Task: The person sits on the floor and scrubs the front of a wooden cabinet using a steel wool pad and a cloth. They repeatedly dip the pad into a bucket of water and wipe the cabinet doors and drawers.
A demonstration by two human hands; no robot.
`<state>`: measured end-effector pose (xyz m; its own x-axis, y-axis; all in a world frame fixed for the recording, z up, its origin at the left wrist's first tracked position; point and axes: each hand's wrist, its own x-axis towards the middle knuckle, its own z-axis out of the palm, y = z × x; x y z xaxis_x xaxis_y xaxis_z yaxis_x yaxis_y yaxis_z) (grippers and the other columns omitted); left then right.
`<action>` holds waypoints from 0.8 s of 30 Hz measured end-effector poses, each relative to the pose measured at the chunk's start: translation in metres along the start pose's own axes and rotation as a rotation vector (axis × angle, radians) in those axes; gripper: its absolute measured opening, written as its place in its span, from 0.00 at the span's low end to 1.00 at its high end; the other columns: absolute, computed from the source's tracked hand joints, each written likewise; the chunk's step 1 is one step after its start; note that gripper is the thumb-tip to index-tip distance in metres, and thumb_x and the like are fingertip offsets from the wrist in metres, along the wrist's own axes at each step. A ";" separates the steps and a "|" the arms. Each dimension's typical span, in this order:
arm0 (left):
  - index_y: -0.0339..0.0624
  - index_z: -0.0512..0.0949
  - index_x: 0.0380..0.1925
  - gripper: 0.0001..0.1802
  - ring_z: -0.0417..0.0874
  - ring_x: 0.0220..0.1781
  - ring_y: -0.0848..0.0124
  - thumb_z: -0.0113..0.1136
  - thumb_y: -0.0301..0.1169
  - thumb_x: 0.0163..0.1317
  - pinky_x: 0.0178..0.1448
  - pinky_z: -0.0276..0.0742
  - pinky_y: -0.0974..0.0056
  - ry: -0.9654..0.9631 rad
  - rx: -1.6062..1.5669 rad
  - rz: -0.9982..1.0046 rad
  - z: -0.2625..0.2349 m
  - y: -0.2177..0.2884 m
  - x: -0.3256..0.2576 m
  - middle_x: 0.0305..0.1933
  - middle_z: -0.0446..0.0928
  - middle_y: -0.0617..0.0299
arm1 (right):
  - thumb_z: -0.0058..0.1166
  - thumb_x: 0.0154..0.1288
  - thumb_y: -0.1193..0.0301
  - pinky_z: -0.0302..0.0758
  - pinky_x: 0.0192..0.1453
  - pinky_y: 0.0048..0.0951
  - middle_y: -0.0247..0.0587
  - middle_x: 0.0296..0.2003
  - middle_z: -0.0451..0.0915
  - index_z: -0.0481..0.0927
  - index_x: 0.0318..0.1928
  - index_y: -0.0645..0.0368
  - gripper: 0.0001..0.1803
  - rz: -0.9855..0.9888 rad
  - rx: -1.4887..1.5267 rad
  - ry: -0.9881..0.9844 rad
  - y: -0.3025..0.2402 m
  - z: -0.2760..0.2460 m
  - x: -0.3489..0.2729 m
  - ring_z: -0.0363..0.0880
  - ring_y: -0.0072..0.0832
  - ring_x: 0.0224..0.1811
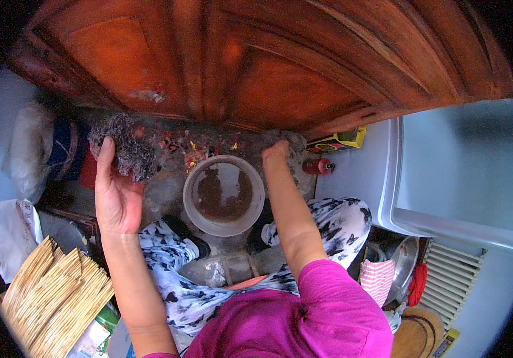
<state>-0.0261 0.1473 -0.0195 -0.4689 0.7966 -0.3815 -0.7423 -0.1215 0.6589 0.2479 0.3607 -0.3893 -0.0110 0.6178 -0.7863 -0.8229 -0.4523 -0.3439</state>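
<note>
A rough, matted grey clump of fibre, coarse and woolly in texture, sits against the open palm of the left hand, whose fingers reach up along its left edge in a loose, wide grip rather than a closed one. The left forearm rises straight from the lower edge. The right hand stretches forward with the arm nearly straight, pressing down onto a second grey fibrous lump at the foot of the reddish carved wooden door; its fingers curl out of sight, so I cannot tell how tightly its grip closes. Between the hands stands a round, pale plastic bucket holding murky brown water, on a littered grey floor.
</note>
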 end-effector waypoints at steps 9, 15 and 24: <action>0.49 0.75 0.63 0.22 0.80 0.63 0.65 0.61 0.39 0.73 0.69 0.74 0.54 -0.055 0.010 -0.046 0.010 -0.015 0.007 0.62 0.80 0.61 | 0.59 0.62 0.67 0.72 0.69 0.55 0.54 0.65 0.74 0.71 0.65 0.65 0.31 0.202 -0.219 -0.076 0.026 0.066 -0.061 0.75 0.51 0.64; 0.42 0.73 0.64 0.25 0.80 0.61 0.66 0.64 0.37 0.70 0.67 0.74 0.57 -0.107 0.425 0.002 0.014 -0.023 -0.004 0.61 0.79 0.60 | 0.62 0.62 0.66 0.78 0.57 0.52 0.51 0.59 0.76 0.73 0.61 0.65 0.28 0.026 -0.624 0.156 0.032 0.090 -0.132 0.79 0.46 0.55; 0.39 0.71 0.65 0.28 0.80 0.59 0.67 0.66 0.35 0.68 0.64 0.75 0.61 -0.090 0.466 0.052 0.014 -0.023 -0.013 0.60 0.79 0.60 | 0.47 0.72 0.67 0.73 0.67 0.50 0.48 0.68 0.71 0.69 0.69 0.62 0.27 -0.126 0.136 0.206 -0.050 0.063 -0.141 0.74 0.46 0.64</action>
<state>0.0040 0.1481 -0.0204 -0.4412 0.8472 -0.2960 -0.4152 0.0997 0.9042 0.2545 0.3369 -0.2295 0.2009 0.5139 -0.8340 -0.8791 -0.2810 -0.3850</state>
